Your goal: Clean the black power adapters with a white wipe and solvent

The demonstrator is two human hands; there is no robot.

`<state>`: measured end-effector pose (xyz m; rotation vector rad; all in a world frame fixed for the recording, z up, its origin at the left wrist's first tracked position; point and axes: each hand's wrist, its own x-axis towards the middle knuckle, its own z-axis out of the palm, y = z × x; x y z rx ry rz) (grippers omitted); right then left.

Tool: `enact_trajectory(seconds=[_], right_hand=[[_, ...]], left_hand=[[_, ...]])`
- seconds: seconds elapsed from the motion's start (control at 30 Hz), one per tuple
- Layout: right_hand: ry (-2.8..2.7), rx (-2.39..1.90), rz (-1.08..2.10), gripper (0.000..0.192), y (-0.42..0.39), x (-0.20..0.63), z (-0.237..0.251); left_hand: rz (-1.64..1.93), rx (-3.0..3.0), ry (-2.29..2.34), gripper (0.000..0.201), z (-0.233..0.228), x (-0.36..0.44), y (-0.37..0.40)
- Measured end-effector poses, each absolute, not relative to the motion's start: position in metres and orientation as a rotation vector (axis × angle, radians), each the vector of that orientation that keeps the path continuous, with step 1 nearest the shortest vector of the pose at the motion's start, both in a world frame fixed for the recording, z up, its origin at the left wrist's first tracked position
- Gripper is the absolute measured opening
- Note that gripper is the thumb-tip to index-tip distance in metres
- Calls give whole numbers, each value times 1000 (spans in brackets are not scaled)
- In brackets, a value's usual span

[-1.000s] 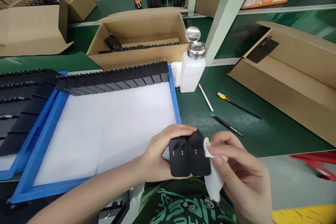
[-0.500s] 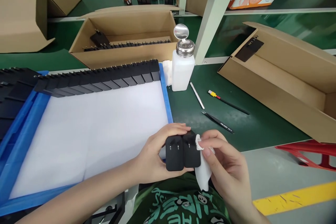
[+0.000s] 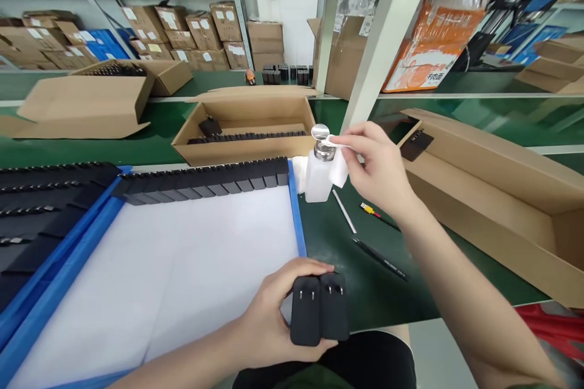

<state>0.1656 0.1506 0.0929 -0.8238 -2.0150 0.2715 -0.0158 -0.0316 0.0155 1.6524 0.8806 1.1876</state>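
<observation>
Head view: right hand (image 3: 376,170) pinches cloth (image 3: 338,169) onto bottle (image 3: 318,177), wetting it; left hand (image 3: 269,322) clamps two chargers (image 3: 319,316), wiping likely next.

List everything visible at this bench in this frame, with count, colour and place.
chargers in hand: two, black, side by side, near bench edge
white wipe: one, at the bottle top
dispenser bottle: one, white with metal pump top, right of the tray
blue tray: one, white liner, row of black chargers along its far edge
second tray: one, far left, rows of black chargers
hand tools: three slim ones, on the green mat right of the bottle
cardboard boxes: several, brown, behind the tray and at right
left hand: grips both chargers
right hand: holds the wipe on the bottle top
</observation>
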Motion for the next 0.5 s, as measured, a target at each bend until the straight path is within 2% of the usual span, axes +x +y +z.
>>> enact_trajectory(seconds=[0.2, 0.5], right_hand=[[-2298, -784, 81, 36, 165, 158, 90], [-2349, -852, 72, 25, 174, 158, 98]], left_hand=[[1256, 1668, 854, 72, 19, -21, -28], [1316, 1754, 754, 70, 17, -20, -26]])
